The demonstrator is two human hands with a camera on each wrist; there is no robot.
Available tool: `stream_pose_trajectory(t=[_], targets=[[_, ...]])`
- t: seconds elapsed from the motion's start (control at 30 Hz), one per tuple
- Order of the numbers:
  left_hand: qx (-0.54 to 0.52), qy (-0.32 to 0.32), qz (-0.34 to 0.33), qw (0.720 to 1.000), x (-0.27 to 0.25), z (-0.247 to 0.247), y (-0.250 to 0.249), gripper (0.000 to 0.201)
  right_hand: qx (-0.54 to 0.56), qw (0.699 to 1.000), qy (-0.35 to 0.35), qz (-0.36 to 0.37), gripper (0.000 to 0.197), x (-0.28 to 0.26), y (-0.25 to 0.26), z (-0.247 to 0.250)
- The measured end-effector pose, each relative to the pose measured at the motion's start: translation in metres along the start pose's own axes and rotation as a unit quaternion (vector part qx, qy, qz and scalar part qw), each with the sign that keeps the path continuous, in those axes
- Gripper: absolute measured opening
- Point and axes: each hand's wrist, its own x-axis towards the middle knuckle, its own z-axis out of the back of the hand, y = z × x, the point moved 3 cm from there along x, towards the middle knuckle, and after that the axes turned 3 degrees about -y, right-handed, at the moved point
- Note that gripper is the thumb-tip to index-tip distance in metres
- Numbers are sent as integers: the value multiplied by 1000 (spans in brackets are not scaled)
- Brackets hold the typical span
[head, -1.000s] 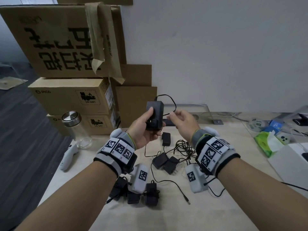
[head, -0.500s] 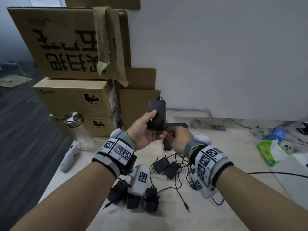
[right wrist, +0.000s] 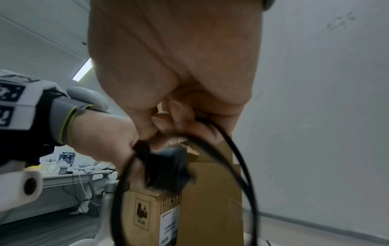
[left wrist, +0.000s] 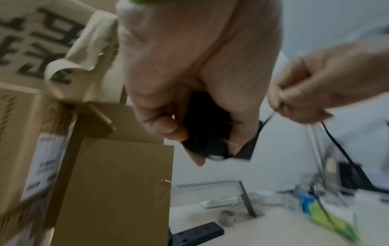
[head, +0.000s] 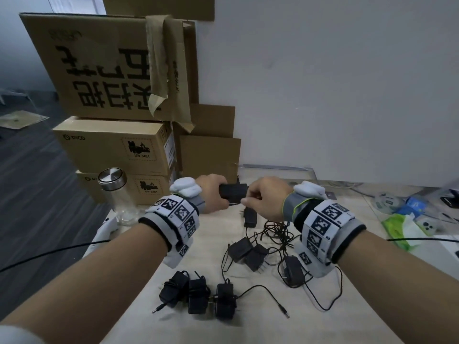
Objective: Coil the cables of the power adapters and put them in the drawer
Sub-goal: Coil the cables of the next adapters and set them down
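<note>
- Left hand (head: 213,193) grips the held adapter (head: 233,191), a black brick lying sideways in the air above the table (head: 248,326), fingers wrapped round its left end. Left wrist view shows the same: thumb and fingers closed round the black body (left wrist: 207,126).
- Right hand (head: 267,197) is at the adapter's 3 o'clock end, touching it, fingers curled and pinching its cable (right wrist: 238,149). Right wrist view shows the cable looping down from the fingers in a wide arc below the adapter.
- Both hands are raised over the far part of the table, at about 12 o'clock from the table's middle.
- Three adapters (head: 198,292) with cables already wound lie side by side in a row at 6 o'clock from the hands, near the front edge; a loose lead with a barrel plug (head: 284,312) trails off to their 3 o'clock.
- Loose adapters (head: 247,252) with a tangle of cables (head: 275,232) lie just under and beside the right wrist, at roughly 5 o'clock from the hands.
- Steel-capped glass bottle (head: 116,194) stands at 9 o'clock of the left hand, in front of stacked cardboard boxes (head: 116,145).
- Green tissue pack (head: 402,229) and other clutter at 3 o'clock, far right of the table.
- Drawer: not in any view.
</note>
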Motion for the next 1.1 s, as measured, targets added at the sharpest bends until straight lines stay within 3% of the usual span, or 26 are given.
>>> stream_pose_trajectory(t=[0.1,0.17,0.27,0.37,0.43,0.5,0.6,0.7,0.77,0.9,1.1], targets=[[107,49,-71,991,-2,-8,-3,14,25,999,-37,-1,28,8,1,13],[104,78,-129,983,-6,-19,-5,21,84,993,-83,-14,30,15,-7,19],[-27,115,-149,982,-13,-25,-3,27,172,975,-131,-58,29,18,-27,19],[-127,94,-142,977,-17,-19,-3,28,194,968,-134,-90,29,15,-40,7],[-193,116,-119,967,-21,-13,-3,29,206,962,-134,-116,30,16,-48,-2],[-286,159,-89,941,-26,-8,-3,29,224,953,-139,-148,33,18,-58,-11],[-443,192,-63,873,-32,-6,-3,31,247,944,-139,-169,35,19,-63,-22],[-547,146,-28,824,-28,-7,-1,50,275,938,-132,-165,37,17,-56,-31],[-583,102,1,806,-25,-6,0,44,269,940,-131,-162,38,15,-49,-37],[-581,-1,43,813,-18,-4,3,18,266,950,-97,-134,26,9,-36,-46],[-527,-157,139,823,-2,-4,25,31,234,966,-82,-80,19,0,-16,-47]])
